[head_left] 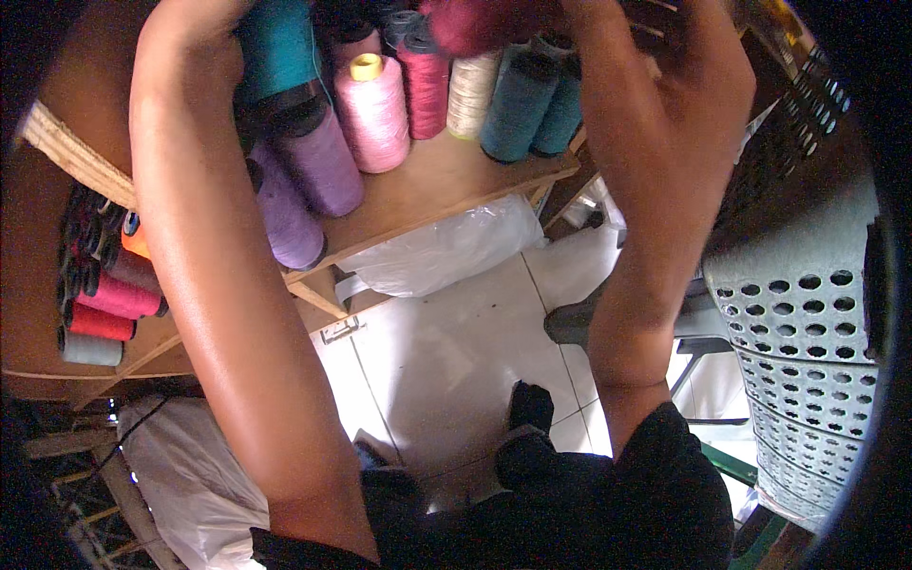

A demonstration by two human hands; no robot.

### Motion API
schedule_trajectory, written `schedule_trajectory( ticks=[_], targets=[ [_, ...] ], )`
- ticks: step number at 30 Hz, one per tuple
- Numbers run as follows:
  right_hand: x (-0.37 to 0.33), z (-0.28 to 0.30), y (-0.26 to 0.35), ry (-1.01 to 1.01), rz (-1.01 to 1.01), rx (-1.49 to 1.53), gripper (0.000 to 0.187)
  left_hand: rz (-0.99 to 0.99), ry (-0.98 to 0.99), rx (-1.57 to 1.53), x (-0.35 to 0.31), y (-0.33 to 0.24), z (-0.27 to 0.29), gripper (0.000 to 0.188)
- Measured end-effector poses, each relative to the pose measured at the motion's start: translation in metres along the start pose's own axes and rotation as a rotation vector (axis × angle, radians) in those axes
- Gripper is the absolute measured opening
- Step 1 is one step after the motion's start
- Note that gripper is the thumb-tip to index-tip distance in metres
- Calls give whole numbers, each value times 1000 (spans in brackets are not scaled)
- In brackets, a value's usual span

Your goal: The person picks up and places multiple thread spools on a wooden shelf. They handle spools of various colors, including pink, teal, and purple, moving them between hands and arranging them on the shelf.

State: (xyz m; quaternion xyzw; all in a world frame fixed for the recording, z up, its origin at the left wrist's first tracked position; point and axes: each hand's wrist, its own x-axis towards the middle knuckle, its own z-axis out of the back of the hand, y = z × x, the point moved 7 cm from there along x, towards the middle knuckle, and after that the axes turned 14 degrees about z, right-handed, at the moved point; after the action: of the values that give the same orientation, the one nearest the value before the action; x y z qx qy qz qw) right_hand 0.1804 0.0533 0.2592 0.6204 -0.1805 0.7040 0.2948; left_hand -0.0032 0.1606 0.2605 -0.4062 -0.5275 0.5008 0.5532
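Both my arms reach up to a wooden shelf of thread spools. My left hand is cut off by the top edge, its fingers out of sight, right beside a large teal thread spool. A loose teal thread hangs from that spool. My right hand has its fingers curled at a dark red thread spool, partly cut off at the top. Below stand two purple spools, a pink spool with a yellow core, a crimson spool, a cream spool and dark teal spools.
Several red, pink and grey spools lie stacked at the left. Under the shelf is a clear plastic bag. A perforated grey plastic panel stands at the right, a pale plastic sack at lower left. White floor tiles show below.
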Motion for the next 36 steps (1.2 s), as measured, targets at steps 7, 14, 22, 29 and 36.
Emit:
schedule_trajectory(
  ticks=[7, 14, 22, 29, 36],
  targets=[
    [-53, -36, -15, 428, 34, -238, 29, -46, -64, 62, -5, -4, 1, 42],
    [-74, -54, -41, 441, -43, -171, 38, -35, -52, 26, -2, -2, -8, 45],
    [-78, -62, -35, 441, -64, -140, 49, -2, -12, 46, 2, -1, 0, 44],
    [-46, -40, -27, 364, -98, -230, 43, 217, -1, 45, 14, -3, 8, 39],
    [-34, -1, -40, 30, -305, -7, 21, 147, 173, -113, 23, 19, 4, 33]
  ],
)
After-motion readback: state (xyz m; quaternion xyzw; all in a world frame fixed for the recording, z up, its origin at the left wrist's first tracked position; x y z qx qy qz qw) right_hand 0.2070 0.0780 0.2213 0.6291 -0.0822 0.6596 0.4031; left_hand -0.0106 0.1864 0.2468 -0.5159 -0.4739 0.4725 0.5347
